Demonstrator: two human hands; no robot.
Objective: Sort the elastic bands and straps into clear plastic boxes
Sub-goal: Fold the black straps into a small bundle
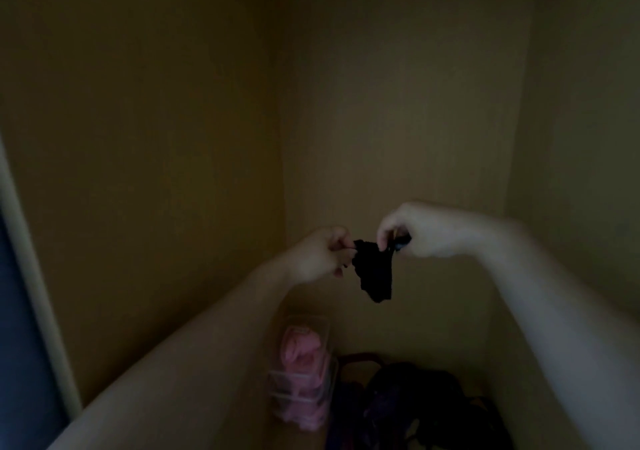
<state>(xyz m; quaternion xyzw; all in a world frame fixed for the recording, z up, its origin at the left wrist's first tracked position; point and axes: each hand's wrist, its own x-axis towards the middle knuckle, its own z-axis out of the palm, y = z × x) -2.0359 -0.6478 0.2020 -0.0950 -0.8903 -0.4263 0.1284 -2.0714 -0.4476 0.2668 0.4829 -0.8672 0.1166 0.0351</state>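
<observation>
Currently, low light; detail is limited. Both arms are raised in front of a beige wall corner [398, 103].

Left hand [320, 254]: fingers [341, 241] curled in tight, tips pressed together on the left upper edge of a black elastic piece [375, 273]. The lower fingers are folded toward the palm; I cannot tell if they touch the fabric.

Right hand [412, 231]: fingers [384, 233] bent downward, thumb and forefinger closed on the piece's right upper edge. A thin dark loop of the same piece sits under the thumb side.

Black elastic piece: held in the air between the two hands, its top edge drawn across from one pinch to the other, the rest hanging down in a crumpled, ragged point. It touches nothing but the hands.

Below, well apart from the hands: a clear plastic box [301, 370] stands upright at lower centre, holding pink bands [301, 349]. Just beside it on the right lies a dark pile [415, 401] of fabric items, blackish and purple; individual items cannot be told apart.

Far left: a pale frame edge [31, 259] running downward.
</observation>
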